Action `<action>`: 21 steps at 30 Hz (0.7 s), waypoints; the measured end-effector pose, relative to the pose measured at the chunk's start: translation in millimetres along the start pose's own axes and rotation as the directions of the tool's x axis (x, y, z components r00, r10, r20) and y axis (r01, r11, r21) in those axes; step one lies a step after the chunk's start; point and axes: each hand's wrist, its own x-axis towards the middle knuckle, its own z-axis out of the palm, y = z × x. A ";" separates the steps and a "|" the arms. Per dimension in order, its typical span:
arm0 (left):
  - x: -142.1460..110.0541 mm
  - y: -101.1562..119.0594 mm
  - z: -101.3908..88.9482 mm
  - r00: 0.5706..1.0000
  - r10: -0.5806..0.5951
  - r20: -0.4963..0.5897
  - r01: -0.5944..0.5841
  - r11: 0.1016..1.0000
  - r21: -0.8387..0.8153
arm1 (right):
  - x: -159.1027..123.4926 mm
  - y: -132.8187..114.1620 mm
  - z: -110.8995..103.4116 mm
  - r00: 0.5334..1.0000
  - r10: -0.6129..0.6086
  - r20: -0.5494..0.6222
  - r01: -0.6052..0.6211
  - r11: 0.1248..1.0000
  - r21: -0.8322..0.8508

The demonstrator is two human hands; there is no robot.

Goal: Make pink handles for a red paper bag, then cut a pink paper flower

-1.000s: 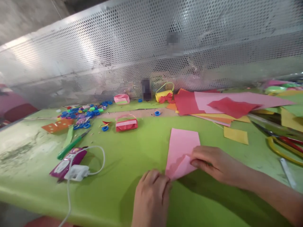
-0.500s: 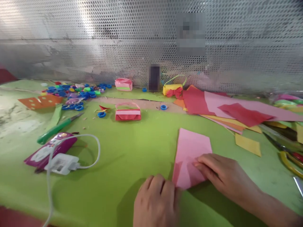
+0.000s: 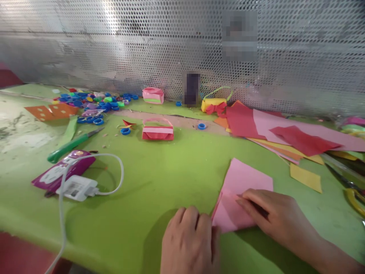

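A folded sheet of pink paper point(image 3: 248, 177) lies on the green tabletop in front of me, its top tilted toward the left. My right hand point(image 3: 273, 215) pinches it between thumb and forefinger at the paper's lower right. At its lower left corner is my left hand point(image 3: 191, 239), fingers curled down and thumb against the paper's edge; the fingertips are hidden from view. Farther back stands a small red and pink paper handbag point(image 3: 157, 133) with a pink handle.
A stack of coloured paper point(image 3: 285, 129) lies at the back right, with yellow-handled scissors point(image 3: 355, 201) at the right edge. On the left are a green-handled craft knife point(image 3: 71, 146), a purple packet point(image 3: 59, 175) and a white charger point(image 3: 78, 188) with its cable. Bottle-cap rings point(image 3: 98, 104) pile up behind.
The pink paper has turned a little clockwise and shifted right, with my right hand still pinching it. My left hand stays at its lower left corner. The view has tilted slightly.
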 end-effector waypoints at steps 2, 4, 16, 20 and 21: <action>0.2 0.5 -0.5 1.000 -0.004 0.004 0.004 1.000 -0.002 | -0.3 0.6 0.8 1.000 0.000 0.004 0.000 1.000 -0.011; 0.6 1.2 -1.5 1.000 -0.001 0.017 0.000 1.000 0.002 | -0.5 1.2 1.7 1.000 0.005 0.006 -0.005 1.000 -0.022; 1.0 2.5 -1.1 0.999 0.018 0.038 -0.017 0.999 -0.035 | 2.7 -2.3 2.5 0.997 0.065 0.042 -0.067 0.997 0.035; 1.6 2.7 -0.7 0.999 0.027 0.029 -0.026 0.999 -0.034 | 5.2 -3.6 0.8 0.996 0.063 0.061 -0.065 0.997 0.041; 1.7 2.7 -0.8 0.999 0.029 0.033 -0.028 0.999 -0.033 | 5.5 -3.5 0.8 0.996 0.060 0.061 -0.062 0.997 0.040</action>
